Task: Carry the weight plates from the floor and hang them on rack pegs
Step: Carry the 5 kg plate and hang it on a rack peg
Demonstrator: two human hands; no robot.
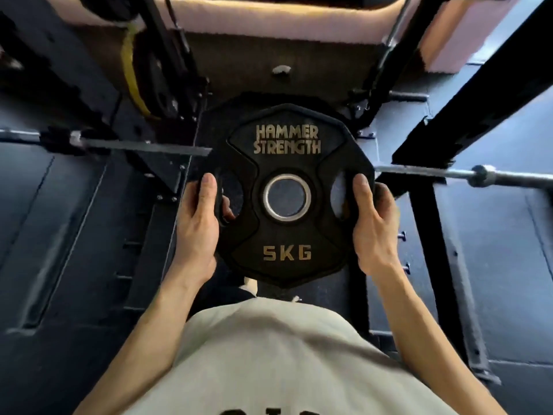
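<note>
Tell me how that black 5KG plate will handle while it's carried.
The plate is probably dense and heavy for its size: it is marked 5KG. It looks stiff, with no sag between the left hand and right hand. The side cut-outs likely keep the grip secure. Its angled edges should resist rolling.

floor (493, 265): dark rubber mats | wall (269, 10): pale pink, lit

Below you lies dark rubber floor matting (45, 205). A steel barbell (478, 175) crosses the view, its ends showing at your left and right. A yellow resistance band (131, 73) hangs upper left. You wear a pale grey T-shirt (269, 354).
</note>
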